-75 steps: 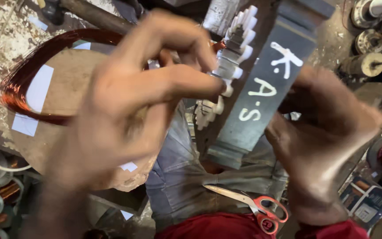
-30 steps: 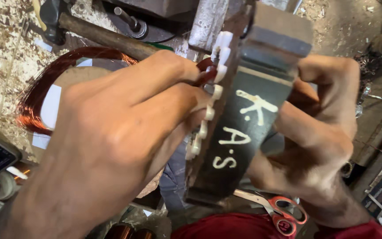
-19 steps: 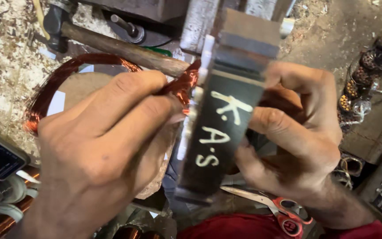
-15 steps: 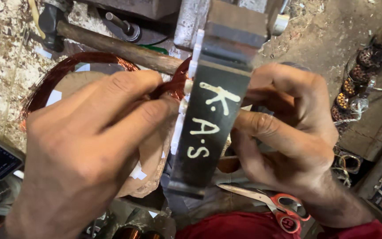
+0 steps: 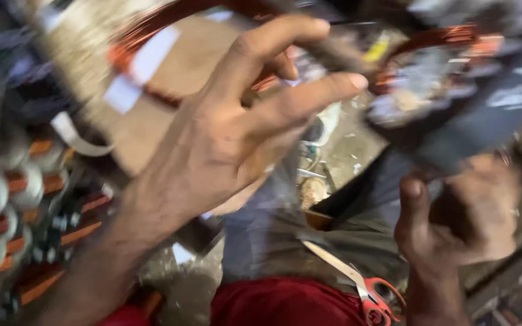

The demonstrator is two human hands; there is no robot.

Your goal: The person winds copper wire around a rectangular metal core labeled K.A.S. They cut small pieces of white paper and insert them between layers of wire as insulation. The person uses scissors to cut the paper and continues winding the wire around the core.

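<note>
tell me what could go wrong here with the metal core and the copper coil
1. The right hand alone grips the dark metal core from below; it looks tilted, so it might slip.
2. The left hand is open, fingers spread beside the copper wire coil; a snagged finger could pull the loops out of shape.
3. The red-handled scissors lie in the lap, under the core; a dropped core could land on them.

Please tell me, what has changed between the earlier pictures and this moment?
The left hand has let go of the dark metal block and lifted away, fingers spread. The block has tipped sideways, toward the right. The right hand still holds it from below. The red-handled scissors stay on the lap.
</note>
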